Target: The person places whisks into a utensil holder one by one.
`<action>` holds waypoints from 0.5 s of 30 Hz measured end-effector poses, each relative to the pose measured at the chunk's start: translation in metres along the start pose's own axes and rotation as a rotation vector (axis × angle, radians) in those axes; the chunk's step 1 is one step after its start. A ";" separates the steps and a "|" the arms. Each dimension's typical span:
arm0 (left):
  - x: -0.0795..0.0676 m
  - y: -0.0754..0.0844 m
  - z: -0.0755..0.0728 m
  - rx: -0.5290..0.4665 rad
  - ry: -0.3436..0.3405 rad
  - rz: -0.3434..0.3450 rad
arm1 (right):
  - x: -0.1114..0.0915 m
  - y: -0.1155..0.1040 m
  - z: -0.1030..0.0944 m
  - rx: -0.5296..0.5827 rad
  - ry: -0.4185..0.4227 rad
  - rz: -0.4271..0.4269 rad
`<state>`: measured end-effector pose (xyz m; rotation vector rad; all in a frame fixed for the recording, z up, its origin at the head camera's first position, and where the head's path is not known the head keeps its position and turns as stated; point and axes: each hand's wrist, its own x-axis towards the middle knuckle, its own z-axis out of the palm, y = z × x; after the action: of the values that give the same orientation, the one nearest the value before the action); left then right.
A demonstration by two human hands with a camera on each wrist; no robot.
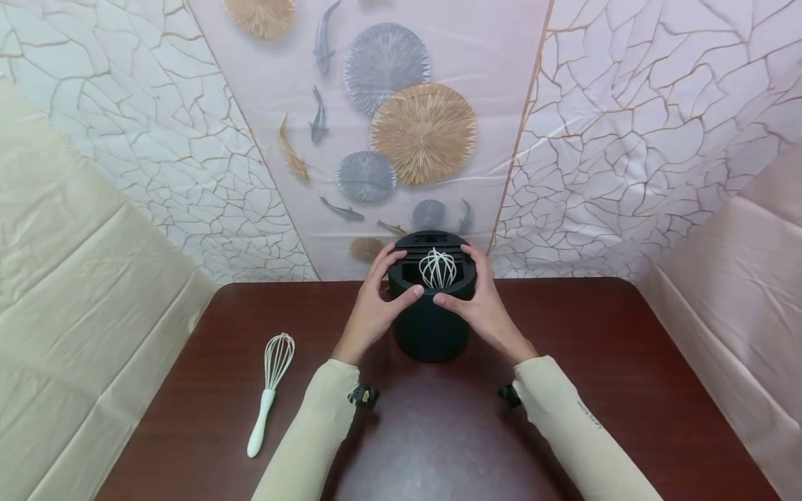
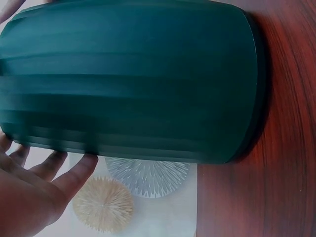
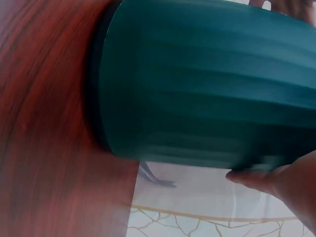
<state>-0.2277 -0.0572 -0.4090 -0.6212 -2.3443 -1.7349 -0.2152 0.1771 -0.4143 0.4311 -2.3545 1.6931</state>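
Observation:
A dark green ribbed utensil holder (image 1: 431, 327) stands upright near the table's back edge, its top divided by black slots. One whisk (image 1: 438, 270) is inside it with its white wire loops up; its handle is hidden in the holder. My left hand (image 1: 377, 299) grips the holder's left side near the rim, thumb at the front. On the opposite side my right hand (image 1: 482, 306) grips it the same way. Both wrist views show the green wall (image 2: 133, 84) between the hands, with fingertips against it. Another whisk (image 1: 271, 393), with a white handle, lies on the table to the left.
The brown wooden table (image 1: 601, 390) extends to both sides of the holder. Directly behind its back edge hangs a patterned cloth backdrop (image 1: 401, 139) with discs and fish. Beige cloth (image 1: 81, 292) closes off the left side, with more on the right.

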 end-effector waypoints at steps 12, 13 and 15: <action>-0.009 0.002 -0.011 0.071 -0.005 -0.005 | 0.000 0.004 0.011 -0.026 0.071 -0.033; -0.010 0.003 -0.012 0.075 -0.008 -0.007 | 0.000 0.004 0.010 -0.038 0.078 -0.042; -0.015 0.005 -0.015 0.103 -0.014 -0.010 | 0.000 0.005 0.008 -0.045 0.084 -0.054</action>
<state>-0.2137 -0.0737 -0.4051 -0.6071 -2.4321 -1.6074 -0.2170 0.1706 -0.4210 0.4031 -2.2959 1.5989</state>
